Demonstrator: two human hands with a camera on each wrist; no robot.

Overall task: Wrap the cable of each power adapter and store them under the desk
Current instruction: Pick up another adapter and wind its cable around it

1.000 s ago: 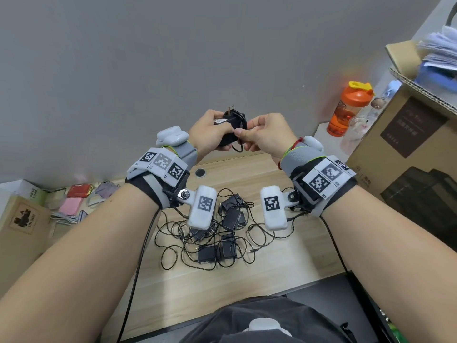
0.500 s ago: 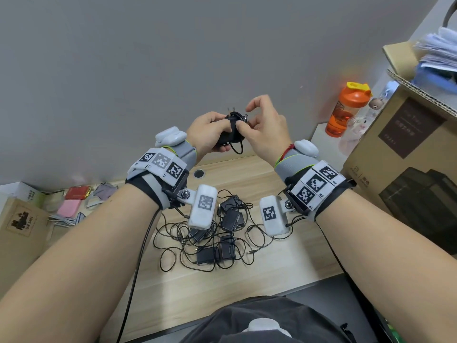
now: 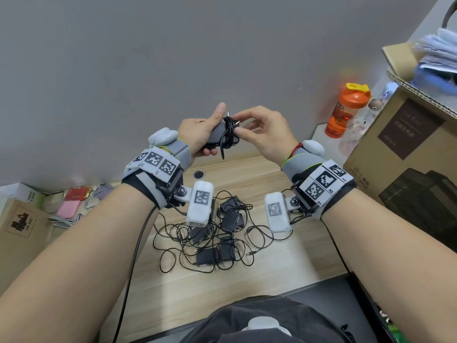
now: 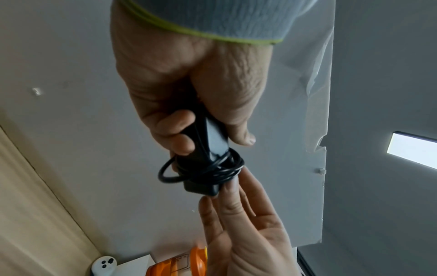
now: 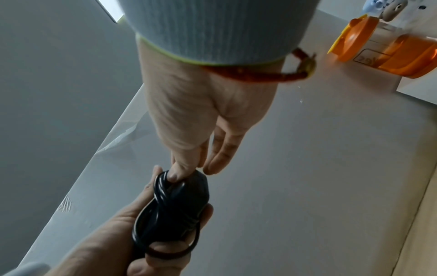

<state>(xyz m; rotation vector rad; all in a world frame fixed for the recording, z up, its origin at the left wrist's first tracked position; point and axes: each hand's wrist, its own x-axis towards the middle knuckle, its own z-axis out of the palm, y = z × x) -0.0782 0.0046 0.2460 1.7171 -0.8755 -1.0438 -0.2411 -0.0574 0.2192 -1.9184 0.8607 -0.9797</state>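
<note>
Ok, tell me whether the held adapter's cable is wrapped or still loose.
Mostly wrapped: the cable coils around the adapter in the left hand; a short tail hangs free.

The left hand (image 3: 197, 134) is tilting the black plastic power adapter (image 3: 217, 137) flatter, its thumb now lifting straight. The right hand (image 3: 267, 134) is lowering from above it, fingertips pinching the wound black cable (image 3: 228, 134).

Orange bottle (image 3: 348, 108) at upper right, beside large cardboard box (image 3: 405, 154) holding papers (image 3: 437, 53). Small brown box (image 3: 21, 226), pink packet (image 3: 69, 209) at left edge.
</note>
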